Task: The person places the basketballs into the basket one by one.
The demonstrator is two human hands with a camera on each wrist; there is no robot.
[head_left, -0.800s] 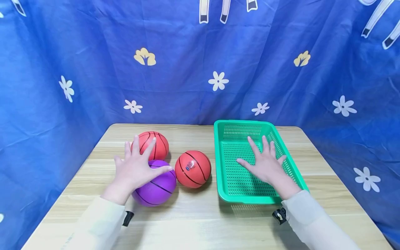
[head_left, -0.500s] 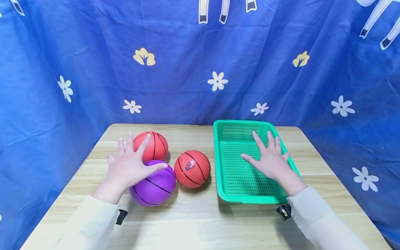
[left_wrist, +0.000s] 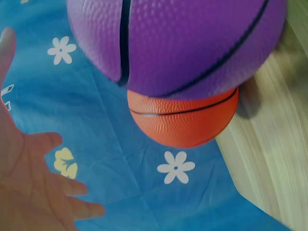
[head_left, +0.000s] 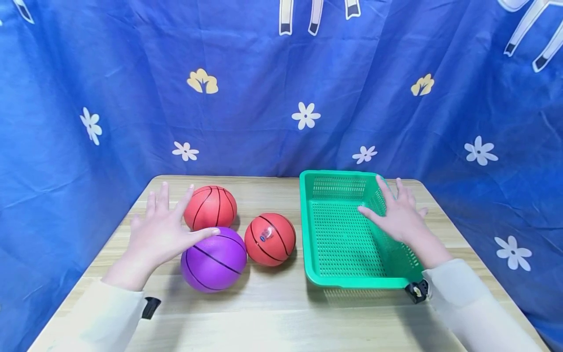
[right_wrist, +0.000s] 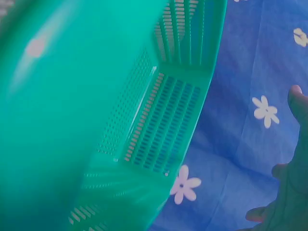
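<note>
My left hand [head_left: 160, 234] hovers with spread fingers just left of a purple ball [head_left: 214, 261] with black lines, its thumb in front of the ball's upper edge in the head view. In the left wrist view that hand [left_wrist: 29, 183] and the purple ball [left_wrist: 178, 43] are apart. Behind the purple ball sits an orange-red basketball [head_left: 211, 208]; a second orange-red basketball [head_left: 270, 239] with a small logo lies to its right. Over the right side of a green plastic basket [head_left: 310, 234] is my right hand [head_left: 402, 220], fingers spread, holding nothing. The right wrist view shows the basket [right_wrist: 166, 125] close up.
Everything stands on a light wooden table [head_left: 264, 318]. A blue curtain [head_left: 255, 122] with white flowers hangs behind the table and along both sides. A small black device [head_left: 416, 291] is worn at the right wrist, another black device [head_left: 151, 308] at the left.
My hands have moved apart: the left one to the left, away from over the purple ball, the right one to the right across the basket. Balls and basket have stayed in place.
</note>
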